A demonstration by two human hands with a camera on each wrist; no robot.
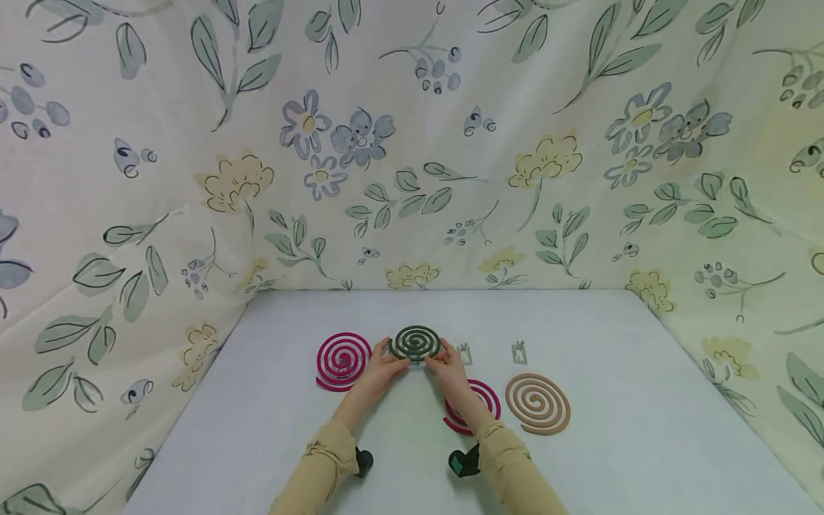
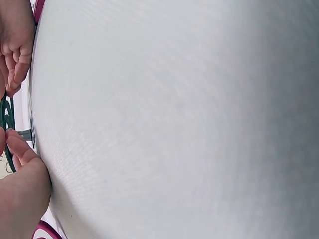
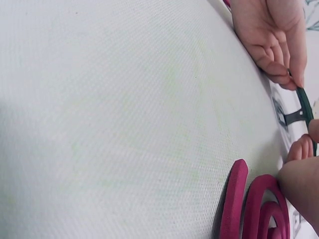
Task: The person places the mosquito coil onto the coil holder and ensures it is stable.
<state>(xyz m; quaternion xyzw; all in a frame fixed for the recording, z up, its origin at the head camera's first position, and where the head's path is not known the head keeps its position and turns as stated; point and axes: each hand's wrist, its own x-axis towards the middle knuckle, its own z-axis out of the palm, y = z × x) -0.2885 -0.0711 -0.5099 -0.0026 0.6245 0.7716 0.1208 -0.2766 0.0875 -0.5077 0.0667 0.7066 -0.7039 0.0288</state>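
Both hands hold a dark green mosquito coil (image 1: 415,341) above the middle of the table, one at each side. My left hand (image 1: 381,368) grips its left edge between thumb and fingers. At the right edge my right hand (image 1: 450,366) pinches it, fingers curled beneath. A small metal coil stand (image 3: 294,117) rises from the table and meets the coil's underside between the hands in the right wrist view. The left wrist view shows the coil edge-on (image 2: 7,117), partly hidden by fingertips.
To the left lies a magenta coil (image 1: 344,360). Another magenta coil (image 1: 492,398) is partly hidden under the right forearm, with a tan coil (image 1: 537,404) beside it. Two small metal stands (image 1: 464,353) (image 1: 519,352) lie behind these. A floral cloth (image 1: 412,214) hangs behind the table.
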